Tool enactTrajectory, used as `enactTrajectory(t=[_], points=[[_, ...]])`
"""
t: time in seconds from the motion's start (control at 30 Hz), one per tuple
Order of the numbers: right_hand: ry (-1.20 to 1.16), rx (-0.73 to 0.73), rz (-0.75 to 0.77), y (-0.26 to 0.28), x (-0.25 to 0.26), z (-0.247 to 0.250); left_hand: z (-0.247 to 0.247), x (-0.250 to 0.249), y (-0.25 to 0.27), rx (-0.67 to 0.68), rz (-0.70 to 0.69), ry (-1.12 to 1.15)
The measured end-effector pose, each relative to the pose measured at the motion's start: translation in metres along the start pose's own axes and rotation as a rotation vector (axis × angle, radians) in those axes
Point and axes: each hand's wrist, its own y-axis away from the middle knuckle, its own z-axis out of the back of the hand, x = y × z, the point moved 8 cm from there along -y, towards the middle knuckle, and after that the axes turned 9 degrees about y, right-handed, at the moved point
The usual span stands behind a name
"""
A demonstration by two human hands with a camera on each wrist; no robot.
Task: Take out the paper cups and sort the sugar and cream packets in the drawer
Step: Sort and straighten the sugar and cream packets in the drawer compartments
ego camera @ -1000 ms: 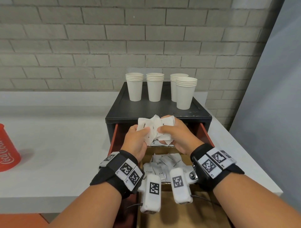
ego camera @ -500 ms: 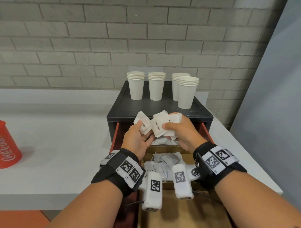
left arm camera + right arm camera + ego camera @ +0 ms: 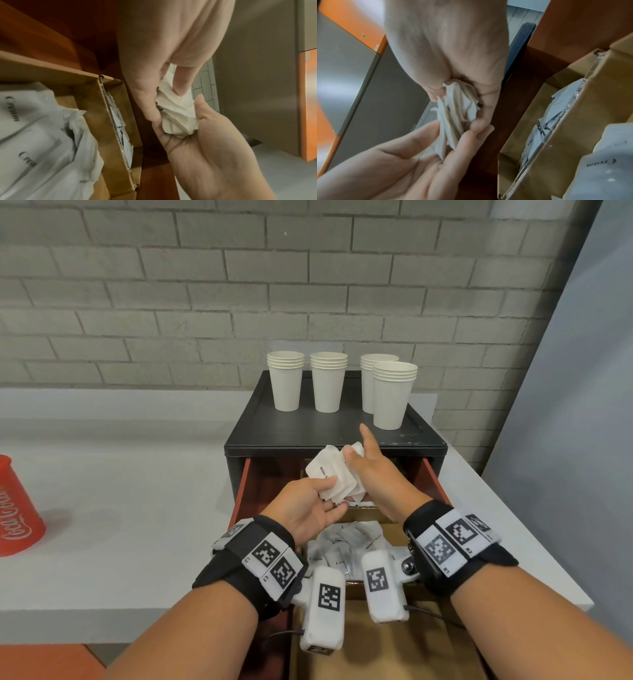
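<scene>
Head view, white counter (image 3: 120, 474), brick wall (image 3: 171, 285), both hands pinching sugar packets (image 3: 334, 479)

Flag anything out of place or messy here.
Little stands out. The cup stacks stand upright on the cabinet. The packets pinched between the left hand and right hand are a crumpled bunch; those in the drawer lie jumbled.
</scene>
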Motion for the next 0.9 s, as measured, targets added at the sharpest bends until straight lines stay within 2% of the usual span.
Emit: enactTrajectory(t=[0.17, 0.33, 0.5, 0.6, 0.67, 0.77, 0.9], points=[[0.021, -0.165, -0.002, 0.002, 0.001, 0.011, -0.006, -0.001, 0.002, 0.014, -0.029, -0.026], [-0.037, 0.064, 0.007, 0.009, 0.003, -0.011, -0.013, -0.001, 0.006, 0.065, -0.049, -0.013], [0.142, -0.017, 0.049, 0.014, 0.011, -0.001, -0.018, -0.002, 0.011, 0.189, 0.01, 0.078], [0.181, -0.035, 0.139, 0.019, 0.022, 0.002, -0.018, -0.001, 0.01, 0.152, 0.027, 0.038], [0.263, -0.033, 0.182, 0.021, 0.028, -0.001, -0.017, -0.002, 0.01, 0.117, 0.016, 0.114], [0.376, -0.003, 0.169, 0.021, 0.028, -0.005, -0.015, -0.004, 0.007, 0.104, -0.024, 0.273], [0.427, 0.082, 0.139, 0.024, 0.026, -0.014, -0.009, -0.003, 0.0, 0.039, -0.055, 0.3]])
